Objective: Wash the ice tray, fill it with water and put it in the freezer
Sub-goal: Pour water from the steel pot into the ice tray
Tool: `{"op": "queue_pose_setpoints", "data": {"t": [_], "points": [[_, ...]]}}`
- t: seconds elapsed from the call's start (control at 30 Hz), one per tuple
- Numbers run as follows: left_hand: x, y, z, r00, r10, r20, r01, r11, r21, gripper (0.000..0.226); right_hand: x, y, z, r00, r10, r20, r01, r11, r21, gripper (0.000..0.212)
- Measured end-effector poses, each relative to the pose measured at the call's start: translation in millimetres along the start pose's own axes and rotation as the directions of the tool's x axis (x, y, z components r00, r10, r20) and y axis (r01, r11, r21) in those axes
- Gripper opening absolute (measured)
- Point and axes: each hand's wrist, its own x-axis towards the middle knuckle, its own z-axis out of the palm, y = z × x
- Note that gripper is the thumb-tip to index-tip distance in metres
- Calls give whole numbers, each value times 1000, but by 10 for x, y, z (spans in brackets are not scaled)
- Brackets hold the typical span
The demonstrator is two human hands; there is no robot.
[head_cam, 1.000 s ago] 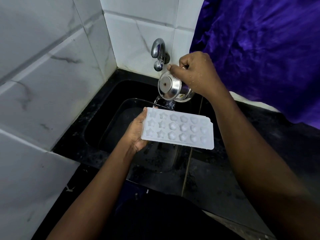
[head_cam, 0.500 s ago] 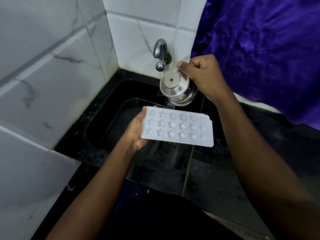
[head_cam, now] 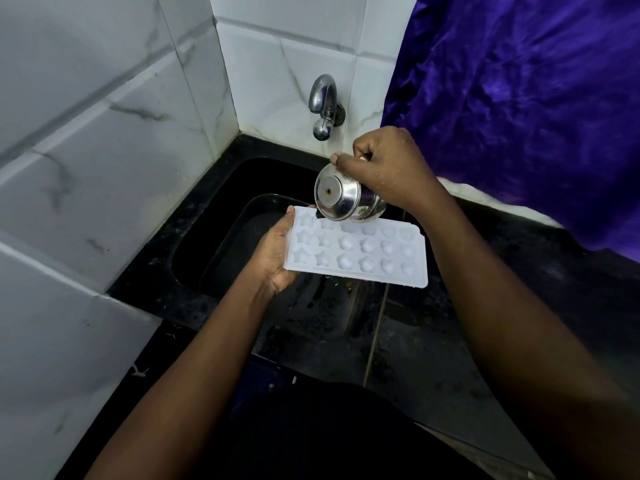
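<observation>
A white ice tray [head_cam: 360, 252] with star and round moulds is held flat over the black sink [head_cam: 207, 216]. My left hand [head_cam: 275, 252] grips its left edge, thumb on top. My right hand [head_cam: 388, 168] holds a small steel pot [head_cam: 341, 197], tipped with its base towards me, directly above the tray's far edge. The pot's mouth is hidden behind its body, so I cannot tell whether water runs out. The chrome tap [head_cam: 323, 105] sticks out of the tiled wall behind the pot.
White marble-look tiles [head_cam: 104, 150] wall in the left side and the back. A purple cloth [head_cam: 519, 98] hangs at the right over the black stone counter [head_cam: 433, 358]. A dark tub [head_cam: 242, 230] sits inside the sink.
The steel pot came down and forward from under the tap to just above the tray's far edge. The tray stayed nearly still in my left hand.
</observation>
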Motion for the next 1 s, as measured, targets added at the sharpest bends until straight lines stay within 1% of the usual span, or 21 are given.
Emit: {"op": "queue_pose_setpoints", "data": {"t": [0.33,0.43,0.57,0.67,0.73,0.8,0.9,1.0], "points": [[0,-33,-43,1000,-14,-19,14,1000,9,71,19,-63,-24,1000,-13,-28,12,999,-30,59],[8,-29,-48,1000,-14,-27,14,1000,8,70,12,-57,-34,999,-11,-39,10,1000,-13,60],[6,-19,-47,999,3,-32,-2,1000,11,69,8,3,-38,998,30,-63,-24,996,85,61],[5,-16,-48,1000,4,-30,-3,999,37,68,7,65,-46,993,78,-89,-58,976,212,61],[-1,-13,-59,999,11,-51,-9,999,41,62,2,97,-70,988,123,-99,-87,949,304,61],[-5,-8,-66,998,21,-66,-19,999,37,57,5,117,-117,984,142,-112,-95,933,346,64],[-10,1,-56,997,14,-76,-13,1000,17,55,8,136,-191,982,127,-137,-75,940,333,64],[-10,8,-38,997,6,-76,-6,1000,-1,56,-12,136,-231,988,85,-128,-49,964,262,64]]}}
